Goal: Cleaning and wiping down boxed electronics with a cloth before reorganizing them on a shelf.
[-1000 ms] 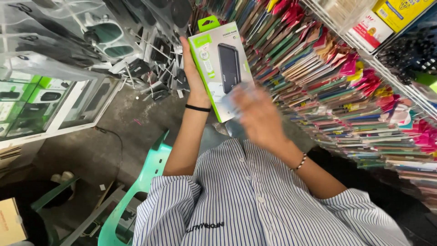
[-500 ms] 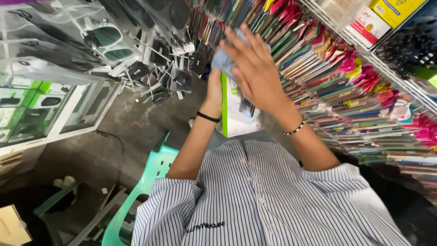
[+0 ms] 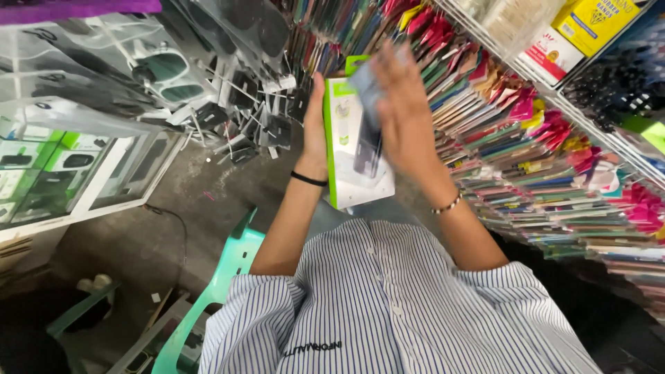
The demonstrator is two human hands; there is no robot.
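My left hand (image 3: 315,131) is closed around the left edge of a white and green box (image 3: 357,156), holding it upright in front of me. My right hand (image 3: 405,111) lies over the front of the box, fingers spread fairly wide and blurred; I cannot tell whether they grip anything, though something pale and smeared shows at their tips. That hand hides the upper right of the box. Just beyond it hang rows of colourful packets (image 3: 526,131). Below my left arm stands a green plastic chair (image 3: 222,277), partly hidden by my striped shirt (image 3: 388,305).
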